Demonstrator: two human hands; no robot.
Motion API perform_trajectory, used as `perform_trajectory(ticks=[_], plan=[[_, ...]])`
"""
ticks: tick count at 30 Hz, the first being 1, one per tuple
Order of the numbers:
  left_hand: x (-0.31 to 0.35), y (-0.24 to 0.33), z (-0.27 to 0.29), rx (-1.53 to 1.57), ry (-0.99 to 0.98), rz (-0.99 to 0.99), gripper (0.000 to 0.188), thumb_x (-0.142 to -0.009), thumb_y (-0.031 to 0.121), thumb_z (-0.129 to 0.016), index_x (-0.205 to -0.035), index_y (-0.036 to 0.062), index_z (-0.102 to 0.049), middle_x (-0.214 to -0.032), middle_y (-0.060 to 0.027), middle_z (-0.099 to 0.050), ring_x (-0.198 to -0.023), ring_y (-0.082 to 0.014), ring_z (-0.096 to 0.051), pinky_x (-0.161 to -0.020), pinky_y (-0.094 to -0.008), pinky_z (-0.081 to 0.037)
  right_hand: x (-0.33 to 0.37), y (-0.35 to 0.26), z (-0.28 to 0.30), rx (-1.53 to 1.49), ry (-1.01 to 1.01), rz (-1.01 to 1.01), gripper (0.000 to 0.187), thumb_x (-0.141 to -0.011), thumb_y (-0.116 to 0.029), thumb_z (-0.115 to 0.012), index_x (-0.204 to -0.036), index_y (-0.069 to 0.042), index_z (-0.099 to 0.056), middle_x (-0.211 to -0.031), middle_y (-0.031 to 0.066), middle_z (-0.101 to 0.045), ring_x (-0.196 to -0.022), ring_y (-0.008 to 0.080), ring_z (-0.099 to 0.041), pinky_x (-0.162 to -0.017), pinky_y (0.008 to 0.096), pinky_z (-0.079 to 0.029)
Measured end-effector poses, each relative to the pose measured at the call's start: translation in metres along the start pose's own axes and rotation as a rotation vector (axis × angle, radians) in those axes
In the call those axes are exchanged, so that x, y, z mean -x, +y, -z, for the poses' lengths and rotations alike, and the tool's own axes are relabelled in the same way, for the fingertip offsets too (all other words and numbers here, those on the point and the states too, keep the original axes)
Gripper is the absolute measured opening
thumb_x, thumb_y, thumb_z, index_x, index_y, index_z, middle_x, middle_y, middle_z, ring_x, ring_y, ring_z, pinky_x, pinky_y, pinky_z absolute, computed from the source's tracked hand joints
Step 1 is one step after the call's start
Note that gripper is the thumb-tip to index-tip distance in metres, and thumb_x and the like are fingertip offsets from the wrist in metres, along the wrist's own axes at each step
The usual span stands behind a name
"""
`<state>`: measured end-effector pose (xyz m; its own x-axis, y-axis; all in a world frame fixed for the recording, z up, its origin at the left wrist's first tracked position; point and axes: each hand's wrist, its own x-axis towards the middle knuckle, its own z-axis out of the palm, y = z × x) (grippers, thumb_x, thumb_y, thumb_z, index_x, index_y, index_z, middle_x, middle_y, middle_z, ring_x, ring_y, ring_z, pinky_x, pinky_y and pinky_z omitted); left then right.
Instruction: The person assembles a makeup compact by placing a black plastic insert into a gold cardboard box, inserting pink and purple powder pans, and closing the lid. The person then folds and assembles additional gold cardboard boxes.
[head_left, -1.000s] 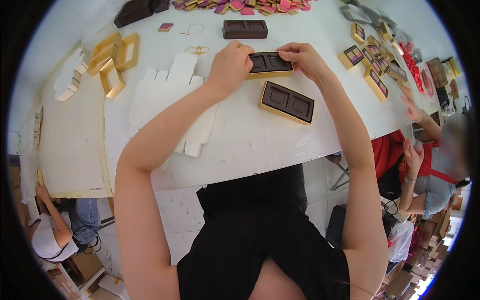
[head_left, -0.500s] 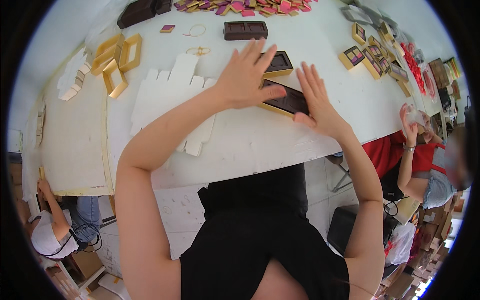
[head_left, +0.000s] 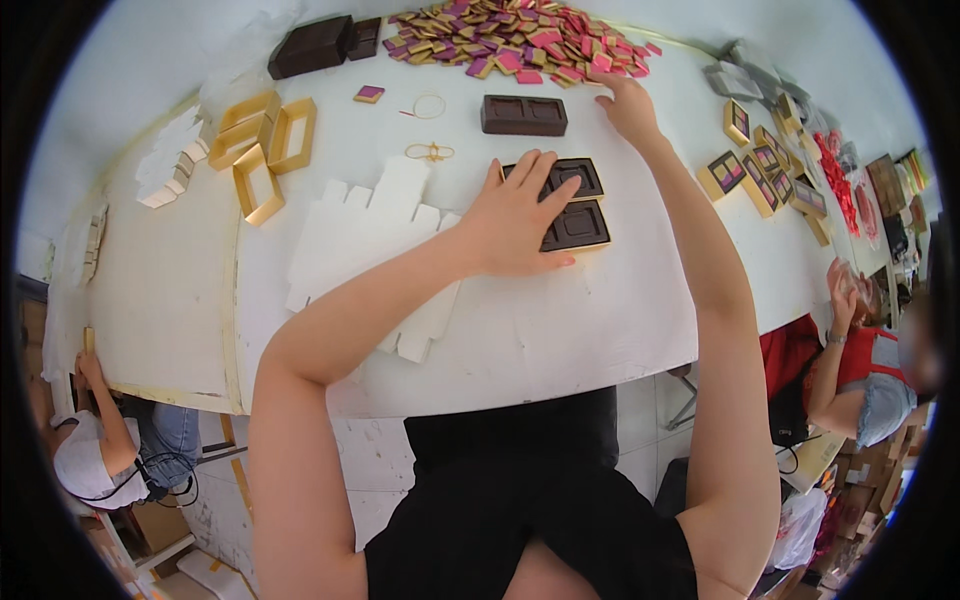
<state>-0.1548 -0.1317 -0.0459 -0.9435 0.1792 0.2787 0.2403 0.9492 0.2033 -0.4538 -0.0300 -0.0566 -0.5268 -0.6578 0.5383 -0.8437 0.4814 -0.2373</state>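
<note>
Nearest the person, the bare front of the counter [head_left: 560, 340] gives way to the left hand [head_left: 512, 228], palm down and flat, its fingers spread wide and clenched on nothing. It lies across the left ends of two boxes, its thumb by the near one's front edge and its fingertips over the far one.

The near box [head_left: 584, 226] and the far box [head_left: 582, 178] sit one behind the other, close together. Both have gold sides and a glossy dark brown insert with squarish recesses; the hand hides their left parts.

To their left, flat white card blanks [head_left: 345, 240] overlap, their edges notched. Beyond the boxes stands a separate dark brown tray [head_left: 524, 115] with two recesses.

Farther still, the right hand [head_left: 603, 90] stretches to the near edge of a heap of small pink, purple and gold squares [head_left: 520, 40]. Its thumb is parted from its fingers; whether the fingertips touch a square I cannot tell.
</note>
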Motion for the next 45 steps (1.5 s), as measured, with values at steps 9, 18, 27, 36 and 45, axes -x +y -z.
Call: perform_trajectory(ticks=[9, 18, 27, 36, 45], plan=[[-0.007, 0.001, 0.001, -0.045, 0.049, 0.035, 0.075, -0.081, 0.058, -0.068, -0.123, -0.0034, -0.053, -0.153, -0.0233, -0.035, -0.148, -0.0334, -0.026, -0.115, -0.0660, -0.016, -0.024, -0.008, -0.031, -0.194, 0.052, -0.165, 0.023, -0.085, -0.019, -0.072, -0.107, -0.016, -0.075, -0.095, 0.0041, -0.075, -0.083, 0.0248, -0.069, -0.074, 0.0385, -0.053], [-0.007, -0.009, -0.001, 0.170, 0.182, 0.037, 0.086, -0.069, 0.045, -0.084, -0.130, -0.0001, -0.043, -0.144, -0.0192, -0.041, -0.136, -0.0347, -0.040, -0.117, -0.0538, -0.022, 0.032, -0.048, 0.075, -0.929, -0.550, -0.311, 0.015, -0.091, -0.009, -0.066, -0.101, 0.000, -0.072, -0.086, 0.0072, -0.071, -0.077, 0.0121, -0.065, -0.066, 0.0269, -0.049], [-0.010, -0.005, 0.003, 0.173, 0.170, 0.045, 0.103, -0.068, 0.044, -0.084, -0.142, -0.0038, -0.031, -0.145, -0.0194, -0.038, -0.138, -0.0329, -0.037, -0.118, -0.0521, -0.022, 0.100, -0.101, 0.078, -0.332, -0.202, 0.158, 0.030, -0.096, -0.018, -0.062, -0.125, -0.008, -0.063, -0.137, 0.0098, -0.058, -0.123, 0.0312, -0.054, -0.099, 0.0404, -0.047], [-0.008, -0.007, 0.000, -0.063, -0.048, 0.065, 0.106, -0.080, 0.062, -0.066, -0.151, -0.0052, -0.027, -0.159, -0.0237, -0.025, -0.151, -0.0351, -0.018, -0.121, -0.0513, -0.011, 0.044, -0.084, 0.082, -0.272, -0.530, 0.249, 0.021, -0.095, -0.022, -0.062, -0.106, -0.009, -0.076, -0.105, 0.0072, -0.074, -0.115, 0.0254, -0.062, -0.112, 0.0457, -0.036], [-0.012, -0.002, 0.001, -0.054, -0.023, -0.016, 0.093, -0.086, 0.060, -0.062, -0.155, 0.0082, -0.030, -0.162, -0.0055, -0.027, -0.150, -0.0343, -0.020, -0.118, -0.0608, -0.013, -0.086, -0.015, -0.065, 0.138, -0.028, 0.290, 0.022, -0.088, -0.019, -0.064, -0.107, -0.013, -0.073, -0.094, 0.0117, -0.073, -0.087, 0.0309, -0.069, -0.079, 0.0437, -0.054]])
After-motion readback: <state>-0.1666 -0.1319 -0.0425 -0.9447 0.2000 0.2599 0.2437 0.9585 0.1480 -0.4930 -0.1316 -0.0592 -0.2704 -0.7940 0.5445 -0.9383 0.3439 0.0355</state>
